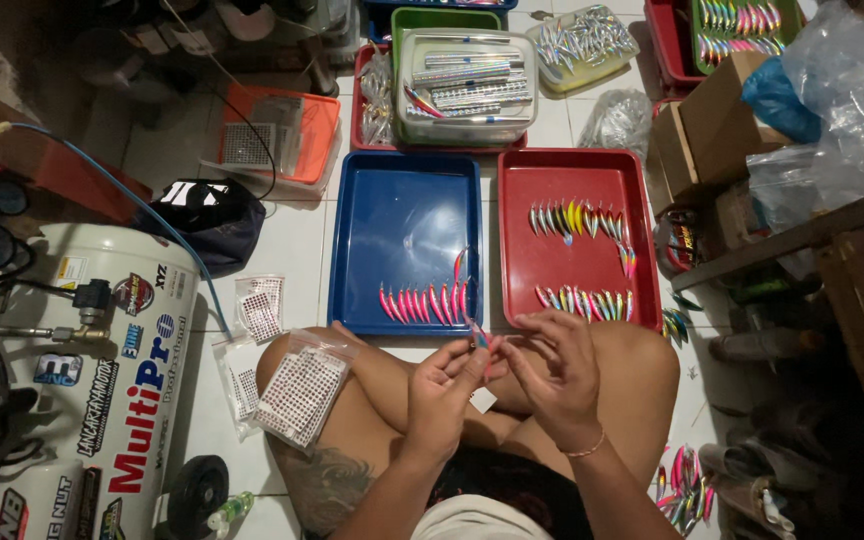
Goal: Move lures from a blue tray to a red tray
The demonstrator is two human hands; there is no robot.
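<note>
Pinching a small pink fishing lure [476,333] between the fingertips of both hands, the person sits cross-legged on the tiled floor [292,250]. Left hand [442,390] has its grip closed on the lure's lower end, right hand [557,370] is clamped on the upper side, so the lure sits right between the two, held up close over the lap, probably so the tiny detail work stays steady. A small white square [483,400] hangs just under the left fingers. Just ahead is a blue tray [402,215] with a row of pink lures [422,302], beside it a red tray [577,170] with multicoloured ones. A bag of sticker sheets [300,390] rests on the left knee.
</note>
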